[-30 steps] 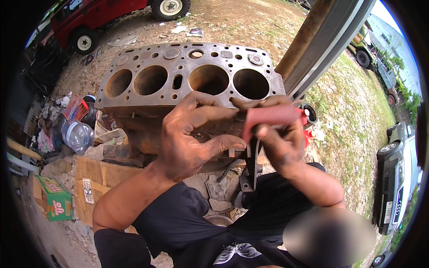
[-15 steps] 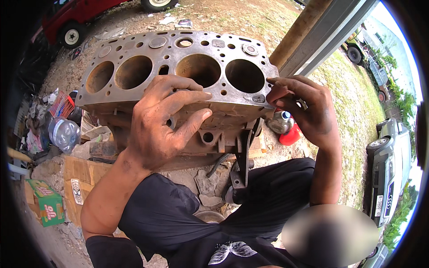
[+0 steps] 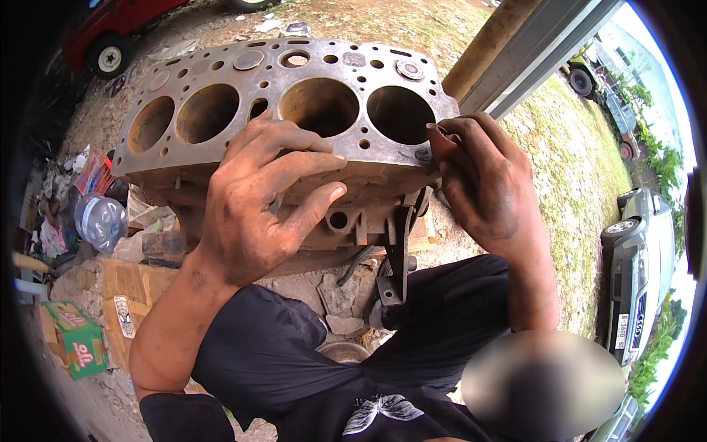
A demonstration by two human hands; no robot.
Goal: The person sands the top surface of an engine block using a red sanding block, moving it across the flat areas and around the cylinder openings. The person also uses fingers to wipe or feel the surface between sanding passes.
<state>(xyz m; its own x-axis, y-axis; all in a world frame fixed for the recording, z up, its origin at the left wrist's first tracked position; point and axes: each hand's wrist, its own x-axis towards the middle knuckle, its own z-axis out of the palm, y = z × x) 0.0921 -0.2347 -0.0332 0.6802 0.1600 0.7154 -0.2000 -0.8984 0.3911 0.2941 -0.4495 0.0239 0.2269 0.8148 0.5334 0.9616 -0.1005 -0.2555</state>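
A bare metal engine block (image 3: 243, 158) with a row of large round cylinder bores stands in front of me, its flat top grey and its side rusty brown. My left hand (image 3: 261, 188) is at the block's near edge, left of the middle, fingers bent and apart with nothing in them. Whether its fingers touch the metal, I cannot tell. At the right end of the block, my right hand (image 3: 486, 177) pinches a small folded piece of reddish-brown sandpaper (image 3: 443, 146) beside the rightmost bore. Both hands are smudged with dark grime.
A dark metal bracket (image 3: 398, 258) hangs from the block's near side, close to my knees. A post (image 3: 508, 51) rises behind its right end. At left lie a large clear plastic bottle (image 3: 101, 221), a green carton (image 3: 77, 339) and flattened cardboard (image 3: 140, 283).
My right hand has turned and come left, its fingers closer together around the sandpaper. The left hand keeps nearly the same pose. The whole block sits slightly higher and further left in view.
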